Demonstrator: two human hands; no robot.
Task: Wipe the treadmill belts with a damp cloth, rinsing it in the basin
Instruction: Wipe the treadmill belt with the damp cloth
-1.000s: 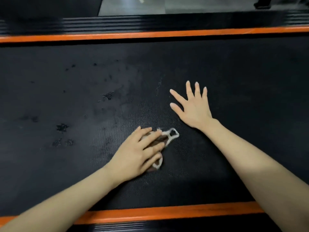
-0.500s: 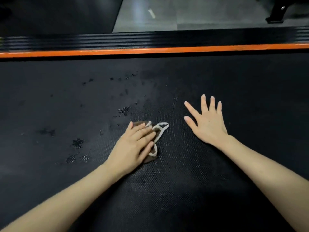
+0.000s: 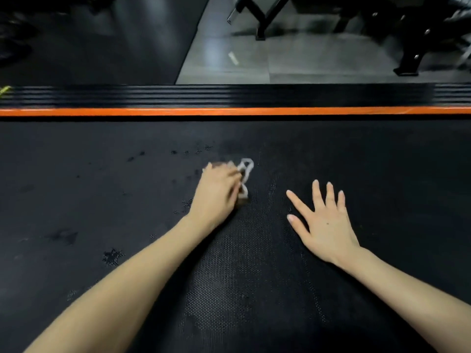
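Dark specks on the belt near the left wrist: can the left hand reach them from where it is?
Probably yes. The left hand, pressing the cloth, sits right beside those specks, and only bare belt lies around them, so nothing blocks it.

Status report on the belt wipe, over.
Left hand flat on cloth, pressing it to belt. Right hand open, flat on belt. Dark spots left of the cloth. Basin out of sight.
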